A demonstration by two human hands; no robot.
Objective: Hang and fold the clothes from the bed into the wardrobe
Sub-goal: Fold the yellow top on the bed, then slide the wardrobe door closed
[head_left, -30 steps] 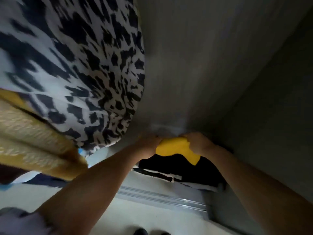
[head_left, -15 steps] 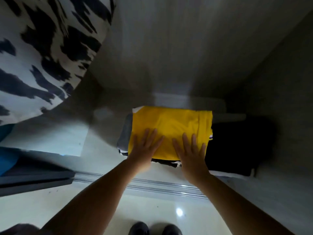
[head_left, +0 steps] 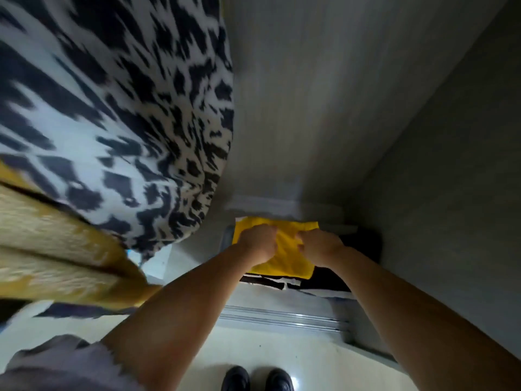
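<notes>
Wardrobe interior, dim, grey panelled back wall and right side wall; I am looking down into its bottom.

Left hand: fingers curled, bunching the left part of the yellow garment. Right hand: fingers curled likewise, gripping the same garment on its right part. Both hands are clamped on the cloth, knuckles up, close to one another with a ridge of yellow fabric gathered between them. Both forearms bare; a grey sleeve shows at my left upper arm.

Yellow garment: folded, lying on the wardrobe floor near the back wall, on top of a stack of dark folded clothes. Dark fabric with a white edge shows under its front edge and spreads toward the right wall.

Hanging on the left: black-and-white animal-print garment, large, blurred, its hem reaching down near the left edge of the yellow garment. In front of it, at the left margin, a mustard-yellow textured garment, also hanging.

Sliding-door track: metal rails along the front edge of the wardrobe floor. Pale glossy room floor in front of it, with my black shoes at the bottom margin.
</notes>
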